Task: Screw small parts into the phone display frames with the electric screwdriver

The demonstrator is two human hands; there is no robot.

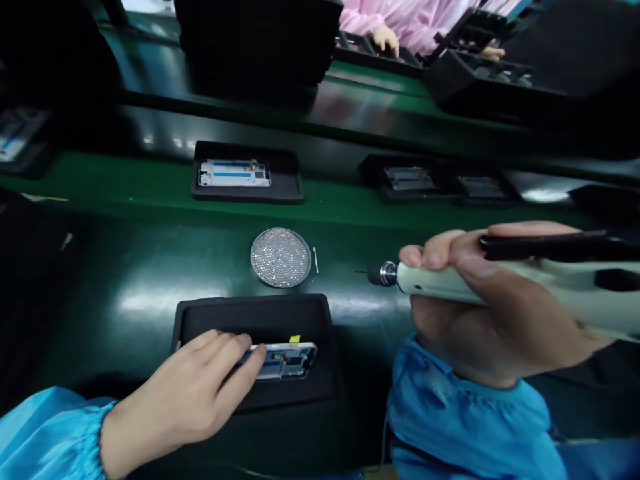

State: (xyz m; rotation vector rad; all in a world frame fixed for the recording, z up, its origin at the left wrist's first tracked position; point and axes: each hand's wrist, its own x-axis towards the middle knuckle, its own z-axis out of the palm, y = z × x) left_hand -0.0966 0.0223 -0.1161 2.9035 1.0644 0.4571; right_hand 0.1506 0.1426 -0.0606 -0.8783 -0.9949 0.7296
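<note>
My left hand lies flat with fingers stretched over the left end of a phone frame, which rests in a black tray near the bench's front edge. My right hand is wrapped round a white electric screwdriver, held level with its bit tip pointing left, above the bench and right of the tray. A round metal dish of small screws sits just behind the tray, left of the bit. Both my sleeves are blue.
A green conveyor belt carries another black tray with a phone frame and further trays to the right. A thin white stick lies beside the dish. Another person in pink works across the line.
</note>
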